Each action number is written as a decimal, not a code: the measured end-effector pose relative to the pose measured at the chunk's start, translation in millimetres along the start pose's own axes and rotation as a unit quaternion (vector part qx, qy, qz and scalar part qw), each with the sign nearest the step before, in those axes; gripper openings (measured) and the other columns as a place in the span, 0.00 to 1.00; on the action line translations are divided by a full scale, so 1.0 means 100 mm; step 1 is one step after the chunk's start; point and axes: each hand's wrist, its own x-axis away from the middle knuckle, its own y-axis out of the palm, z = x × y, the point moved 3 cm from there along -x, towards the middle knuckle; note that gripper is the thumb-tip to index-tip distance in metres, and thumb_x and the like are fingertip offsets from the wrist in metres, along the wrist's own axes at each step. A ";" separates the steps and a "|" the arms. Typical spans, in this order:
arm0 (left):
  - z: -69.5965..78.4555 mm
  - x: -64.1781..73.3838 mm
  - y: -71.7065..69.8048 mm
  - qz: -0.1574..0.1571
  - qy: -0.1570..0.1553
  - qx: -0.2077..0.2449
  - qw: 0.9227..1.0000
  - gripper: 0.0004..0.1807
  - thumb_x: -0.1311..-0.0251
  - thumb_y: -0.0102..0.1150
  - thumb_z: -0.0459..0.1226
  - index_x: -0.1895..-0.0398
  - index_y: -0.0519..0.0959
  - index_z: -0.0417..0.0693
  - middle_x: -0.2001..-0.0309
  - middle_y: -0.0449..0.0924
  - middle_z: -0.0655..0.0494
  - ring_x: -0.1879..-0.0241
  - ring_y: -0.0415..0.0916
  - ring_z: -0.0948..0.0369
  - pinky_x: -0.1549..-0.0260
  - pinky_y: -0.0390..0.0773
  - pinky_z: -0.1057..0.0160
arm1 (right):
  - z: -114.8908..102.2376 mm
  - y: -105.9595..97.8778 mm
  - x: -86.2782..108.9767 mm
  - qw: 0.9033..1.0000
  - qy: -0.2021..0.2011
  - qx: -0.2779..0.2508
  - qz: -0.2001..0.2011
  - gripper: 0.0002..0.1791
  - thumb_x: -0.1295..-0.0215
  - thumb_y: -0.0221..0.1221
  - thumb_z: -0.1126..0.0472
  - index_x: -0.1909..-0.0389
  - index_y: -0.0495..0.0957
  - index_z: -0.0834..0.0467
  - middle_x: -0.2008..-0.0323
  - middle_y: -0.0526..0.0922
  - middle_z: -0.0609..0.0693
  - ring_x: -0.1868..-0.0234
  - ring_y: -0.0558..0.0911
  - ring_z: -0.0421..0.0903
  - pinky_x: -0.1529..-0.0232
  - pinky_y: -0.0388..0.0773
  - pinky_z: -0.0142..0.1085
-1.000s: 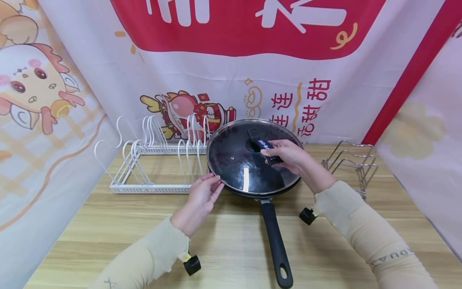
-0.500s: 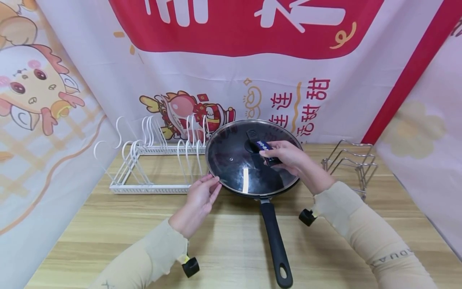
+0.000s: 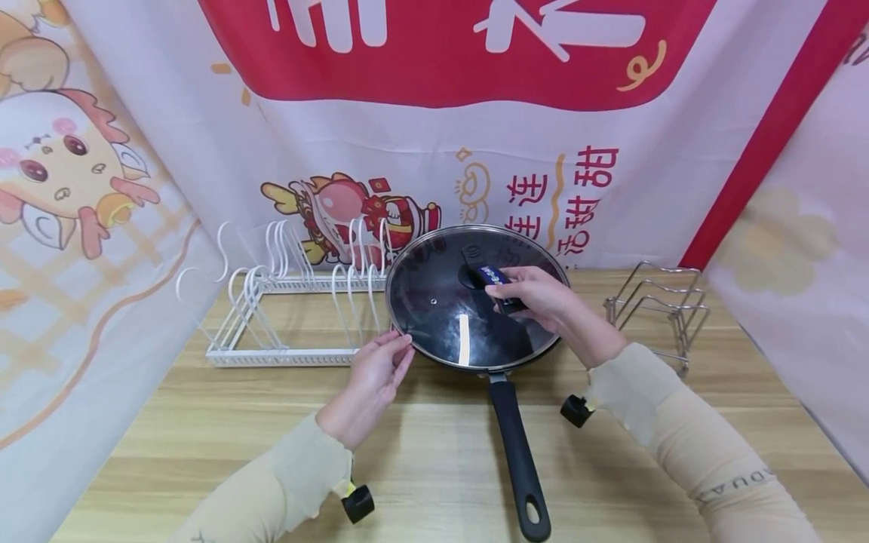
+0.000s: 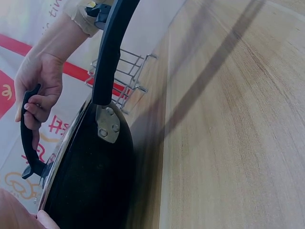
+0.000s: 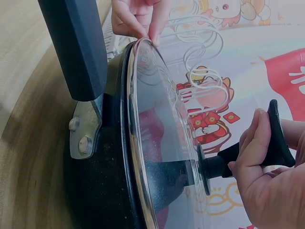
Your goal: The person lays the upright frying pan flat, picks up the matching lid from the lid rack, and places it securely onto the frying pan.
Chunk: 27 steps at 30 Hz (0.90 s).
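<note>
A black frying pan (image 4: 90,176) stands on the wooden table, its long black handle (image 3: 517,460) pointing toward me. Over it lies a round glass pan lid (image 3: 441,264) with a metal rim. My right hand (image 3: 539,298) grips the lid's black handle (image 5: 231,157), fingers curled round it. At the left edge, my left hand (image 3: 372,377) pinches the lid's rim between thumb and fingertips, plain in the right wrist view. Only part of the left hand shows in the left wrist view. Lid and pan rim lie close together along the near side.
Left of the pan stands a white rack (image 3: 285,357) with several curved upright dividers, close by the left hand. A small wire rack (image 3: 679,309) sits to the right, behind the right forearm. Printed cloth (image 3: 407,132) hangs behind the wooden table (image 3: 204,445).
The view shifts very slightly. Both hands keep the same hold on the lid, and the lid and pan stay in place.
</note>
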 end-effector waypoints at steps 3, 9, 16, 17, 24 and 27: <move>-0.01 -0.01 -0.01 0.000 0.000 0.001 1.000 0.09 0.36 0.58 0.19 0.62 0.76 0.40 0.72 0.80 0.55 0.73 0.79 0.66 0.57 0.83 0.70 | 0.01 0.00 -0.01 1.000 -0.001 0.001 0.002 0.31 0.21 0.53 0.62 0.25 0.56 0.71 0.33 0.66 0.70 0.58 0.78 0.44 0.35 0.70 0.50; -0.02 -0.04 -0.02 0.000 0.002 0.004 1.000 0.09 0.36 0.58 0.19 0.64 0.76 0.40 0.73 0.81 0.55 0.73 0.79 0.65 0.57 0.83 0.69 | 0.02 -0.01 0.00 1.000 0.001 0.000 0.003 0.32 0.21 0.52 0.62 0.24 0.54 0.71 0.32 0.65 0.71 0.58 0.78 0.44 0.38 0.72 0.47; 0.00 -0.04 -0.03 0.003 0.002 0.003 1.000 0.09 0.36 0.58 0.19 0.62 0.75 0.41 0.72 0.80 0.55 0.73 0.79 0.65 0.58 0.83 0.70 | 0.02 0.00 -0.01 1.000 0.002 -0.005 0.004 0.34 0.21 0.52 0.62 0.22 0.51 0.70 0.31 0.64 0.71 0.58 0.78 0.44 0.35 0.69 0.50; 0.00 -0.04 -0.03 0.001 0.002 0.004 1.000 0.09 0.36 0.58 0.19 0.62 0.76 0.40 0.73 0.80 0.55 0.73 0.79 0.65 0.58 0.83 0.70 | 0.03 0.00 -0.01 1.000 0.002 -0.006 0.003 0.35 0.21 0.52 0.62 0.22 0.50 0.70 0.31 0.64 0.71 0.57 0.78 0.45 0.34 0.68 0.51; 0.01 -0.05 -0.04 -0.005 0.000 0.004 1.000 0.09 0.36 0.58 0.19 0.63 0.76 0.40 0.73 0.80 0.54 0.73 0.79 0.65 0.58 0.83 0.70 | 0.04 0.01 -0.04 1.000 0.005 -0.009 0.004 0.35 0.21 0.52 0.62 0.22 0.50 0.69 0.30 0.64 0.70 0.51 0.78 0.50 0.32 0.67 0.52; 0.02 -0.06 -0.04 -0.004 -0.001 -0.003 1.000 0.09 0.35 0.58 0.19 0.60 0.75 0.40 0.72 0.80 0.55 0.73 0.79 0.65 0.57 0.83 0.70 | 0.04 0.01 -0.05 1.000 0.008 -0.009 0.006 0.35 0.21 0.52 0.62 0.22 0.50 0.69 0.30 0.64 0.70 0.52 0.78 0.48 0.33 0.68 0.50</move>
